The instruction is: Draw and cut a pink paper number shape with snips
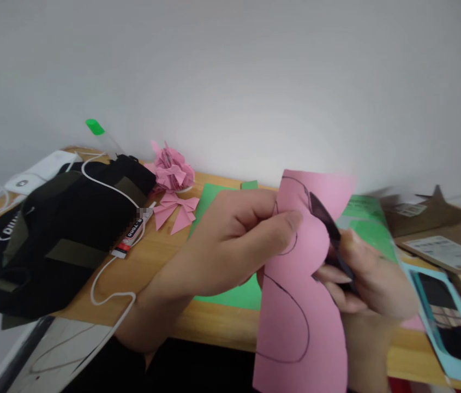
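My left hand point(238, 240) pinches a sheet of pink paper point(295, 305) between thumb and fingers, holding it upright above the table. Dark curved lines are drawn on the sheet, and its right edge has a scalloped cut shape. In my right hand point(373, 278) is a pair of dark scissors point(326, 218), gripped at the handles. One blade shows against the paper near its upper drawn curve; the other is mostly hidden behind the sheet. The right hand looks slightly blurred.
Behind my left hand lies a green sheet point(226, 295). Pink paper bows point(177, 210), a pink paper flower point(173, 169), a glue tube point(130, 234) and a black bag point(70, 218) are at left. A phone point(447, 316) and cardboard box point(438, 224) are at right.
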Tool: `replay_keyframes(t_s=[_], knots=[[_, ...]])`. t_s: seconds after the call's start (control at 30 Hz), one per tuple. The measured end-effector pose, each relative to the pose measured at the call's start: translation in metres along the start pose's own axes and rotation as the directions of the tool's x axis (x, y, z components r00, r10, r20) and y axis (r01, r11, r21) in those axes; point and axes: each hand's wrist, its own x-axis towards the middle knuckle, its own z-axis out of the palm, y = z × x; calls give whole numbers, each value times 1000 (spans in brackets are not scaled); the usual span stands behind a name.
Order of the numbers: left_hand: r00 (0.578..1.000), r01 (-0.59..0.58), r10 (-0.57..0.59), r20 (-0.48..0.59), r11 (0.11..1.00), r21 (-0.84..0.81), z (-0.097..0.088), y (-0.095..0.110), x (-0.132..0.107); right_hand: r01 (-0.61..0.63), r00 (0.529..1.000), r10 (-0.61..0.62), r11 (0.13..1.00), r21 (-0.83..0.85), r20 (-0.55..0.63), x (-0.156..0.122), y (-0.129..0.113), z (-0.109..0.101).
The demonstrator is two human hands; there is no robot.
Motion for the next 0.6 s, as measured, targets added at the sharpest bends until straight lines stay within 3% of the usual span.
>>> replay_keyframes(t_s=[0.27,0.6], knots=[[995,-99,96,28,991,95,-3,0,1,-38,999,36,998,-58,-38,-1,-2,-1],[998,-62,64,-11,988,140,-1,3,1,-45,998,39,993,-111,-53,0,-6,2]])
